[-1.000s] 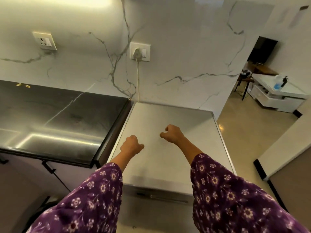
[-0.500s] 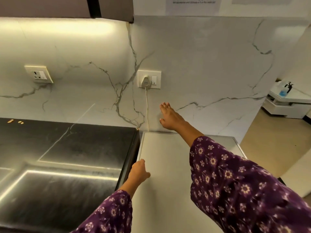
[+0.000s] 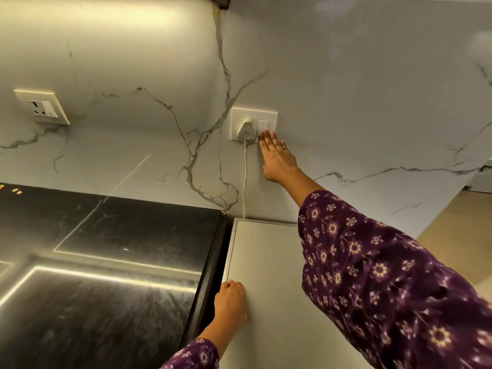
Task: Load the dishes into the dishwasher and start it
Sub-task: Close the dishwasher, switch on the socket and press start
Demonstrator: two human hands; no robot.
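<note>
While the right hand (image 3: pixel 277 158) lies flat against the marble wall (image 3: pixel 372 102), fingers straight and their tips touching the switch (image 3: pixel 263 126) on the socket plate (image 3: pixel 254 113), the left hand (image 3: pixel 230 302) rests on the dishwasher (image 3: pixel 266 262) at the left edge of its grey top. Its fingers are curled under and hold nothing that shows. Only that top is in view; the door and any dishes are hidden below.

The plug (image 3: pixel 246 130) sits just beside the switch, so the likeliest slip is a fingertip sliding left and nudging it loose, which would leave the machine dead. I cannot read which way the rocker stands, so a press could cut power as easily as give it. A long reach also puts weight on the left fist, close to the dark gap by the black counter (image 3: pixel 106 262).

The cord (image 3: pixel 244 177) drops to the top's back edge, left of the reaching arm. The wall to the right of the plate is bare, and the top shows bare between the two arms.
</note>
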